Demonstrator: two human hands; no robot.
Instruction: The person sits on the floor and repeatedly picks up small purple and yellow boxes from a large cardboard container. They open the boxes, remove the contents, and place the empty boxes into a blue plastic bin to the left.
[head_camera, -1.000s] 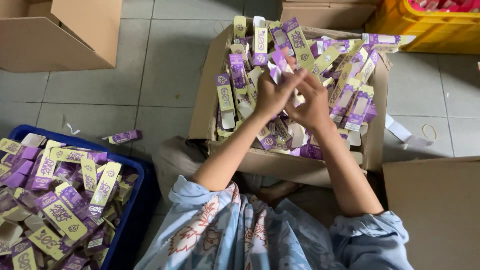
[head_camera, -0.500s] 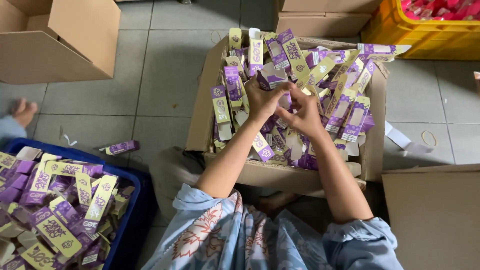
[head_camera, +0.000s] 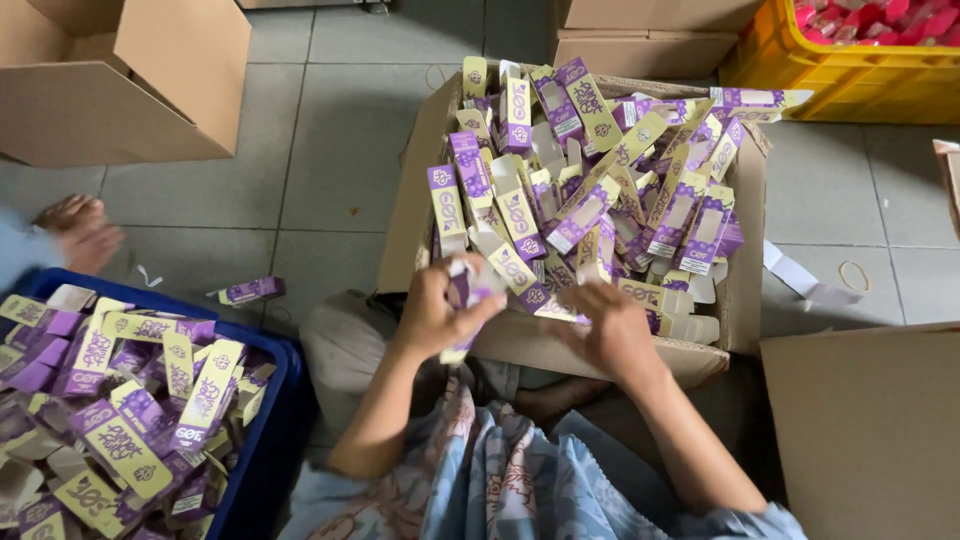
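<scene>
Left hand (head_camera: 435, 318) grips a purple carton (head_camera: 466, 296). Right hand (head_camera: 612, 330), fingers curled over cartons at the cardboard box (head_camera: 412, 215) edge; grip unclear. Blue bin (head_camera: 275, 400) at 8 o'clock.

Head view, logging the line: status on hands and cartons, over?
Left hand gripping one purple carton. Right hand empty, on cartons at the cardboard box front edge. Nothing in the way.

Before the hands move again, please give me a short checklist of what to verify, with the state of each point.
1. Left hand grips a small purple carton: ok.
2. Right hand free, at the near wall of the cardboard box: ok.
3. Carton fully folded: cannot tell.
4. Blue crate beside the left arm: ok.
5. Floor free of stray cartons: not ok, one loose carton lies there.
</scene>
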